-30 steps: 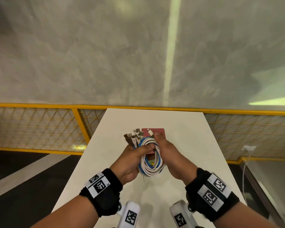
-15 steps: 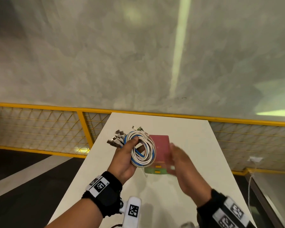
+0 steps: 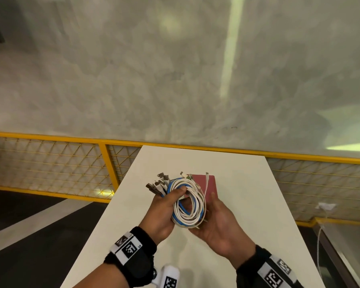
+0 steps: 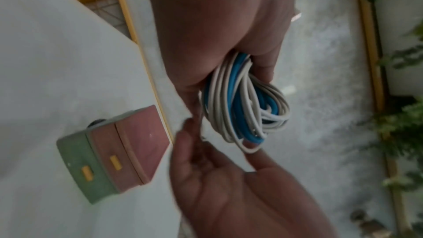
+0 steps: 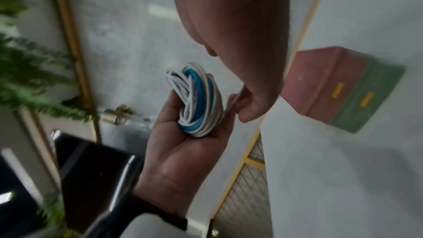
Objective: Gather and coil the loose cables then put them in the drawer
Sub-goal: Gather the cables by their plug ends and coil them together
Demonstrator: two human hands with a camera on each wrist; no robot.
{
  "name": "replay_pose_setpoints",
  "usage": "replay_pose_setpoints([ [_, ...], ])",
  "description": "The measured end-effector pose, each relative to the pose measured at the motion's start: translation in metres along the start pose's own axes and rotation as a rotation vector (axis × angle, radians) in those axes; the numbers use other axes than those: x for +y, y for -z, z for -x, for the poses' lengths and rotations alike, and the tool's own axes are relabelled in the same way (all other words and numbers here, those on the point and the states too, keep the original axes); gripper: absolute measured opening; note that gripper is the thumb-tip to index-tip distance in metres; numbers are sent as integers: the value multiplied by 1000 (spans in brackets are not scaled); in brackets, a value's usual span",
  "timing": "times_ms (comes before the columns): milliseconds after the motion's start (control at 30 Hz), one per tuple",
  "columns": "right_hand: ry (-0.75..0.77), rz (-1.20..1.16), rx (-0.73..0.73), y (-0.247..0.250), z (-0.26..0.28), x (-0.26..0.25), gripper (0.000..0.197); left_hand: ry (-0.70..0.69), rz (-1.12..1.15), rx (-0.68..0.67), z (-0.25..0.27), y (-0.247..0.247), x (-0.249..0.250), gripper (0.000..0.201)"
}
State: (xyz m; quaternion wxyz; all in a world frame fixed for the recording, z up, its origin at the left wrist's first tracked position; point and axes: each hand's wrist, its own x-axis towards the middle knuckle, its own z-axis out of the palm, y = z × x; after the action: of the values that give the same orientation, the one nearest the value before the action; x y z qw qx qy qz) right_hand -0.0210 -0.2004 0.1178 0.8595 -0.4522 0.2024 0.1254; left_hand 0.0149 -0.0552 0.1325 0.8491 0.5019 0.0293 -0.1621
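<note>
In the head view, the left hand (image 3: 164,206) holds the coiled cables (image 3: 188,204) above the middle of the white bench (image 3: 247,204). Its fingers are curled round one side of the coil and the thumb presses on top; the metal plugs (image 3: 157,185) stick out toward the far left corner. Half a second ago the right hand (image 3: 220,227) was apart from the coil and moving in front of the small drawer box (image 3: 209,187). Now it has come back under the coil, palm up, fingers relaxed and a little spread, touching the lower loops. One second ago both hands were closed on the bundle, so I judge the coil is finished and is only being steadied before it goes to the drawer.

In the left wrist view, the white and blue loops (image 4: 247,108) come out between the left palm and its curled fingers (image 4: 263,64). The right hand (image 4: 228,178) lies open below them. The drawer box (image 4: 114,153), pink on top and green below with two yellow handles, stands near the far edge of the bench. Both drawers look closed.

In the right wrist view, the left hand (image 5: 190,142) grips the coil (image 5: 196,100). The right fingers (image 5: 249,108) seem to pinch something thin, perhaps a loose cable end, but the blur leaves this uncertain. The drawer box (image 5: 343,86) is beside the hands, not touched. A drawer must still be opened.
</note>
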Motion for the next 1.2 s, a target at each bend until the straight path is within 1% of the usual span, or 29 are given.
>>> replay_pose_setpoints([
  [67, 114, 83, -5, 0, 2, -4, 57, 0, -122, -8, 1, 7, -3, 23],
  [133, 205, 218, 1, -4, 6, -5, 50, 25, -191, -24, 3, 12, -8, 21],
  [200, 262, 372, 0, -9, 10, -2, 44, 31, -206, -57, 5, 14, -13, 23],
  [300, 353, 475, 12, -11, 18, 6, 35, 1, -178, -84, 5, 12, -15, 32],
  [400, 394, 547, 23, -7, 20, 12, 31, -43, -172, -88, 2, 12, -9, 25],
  [500, 373, 598, 18, -5, 22, 13, 33, -82, -168, -85, 0, 11, -3, 22],
  [567, 385, 601, -36, -6, 24, 10, 36, -98, -151, -78, 0, 8, 0, 23],
  [667, 432, 508, -104, -11, 24, 8, 25, -106, -135, -80, -1, 4, 0, 20],
  [733, 446, 420, -80, -14, 18, 12, 27, -99, -142, -96, -1, 3, -1, 21],
  [833, 413, 256, -15, -16, 13, 17, 27, -76, -143, -112, 0, 3, -3, 24],
  [900, 397, 195, 4, -15, 11, 19, 25, -55, -154, -144, 2, 4, -3, 24],
  [1000, 408, 182, 16, -10, 10, 18, 31, 20, -143, -209, 6, 7, -4, 27],
  [1067, 407, 206, -16, -8, 13, 16, 25, 107, -92, -251, 7, 11, -6, 33],
  [1133, 388, 239, -46, -4, 15, 16, 26, 200, -32, -280, 8, 16, -8, 42],
  [1200, 355, 299, -61, -1, 13, 19, 27, 262, -15, -302, 10, 19, -11, 44],
])
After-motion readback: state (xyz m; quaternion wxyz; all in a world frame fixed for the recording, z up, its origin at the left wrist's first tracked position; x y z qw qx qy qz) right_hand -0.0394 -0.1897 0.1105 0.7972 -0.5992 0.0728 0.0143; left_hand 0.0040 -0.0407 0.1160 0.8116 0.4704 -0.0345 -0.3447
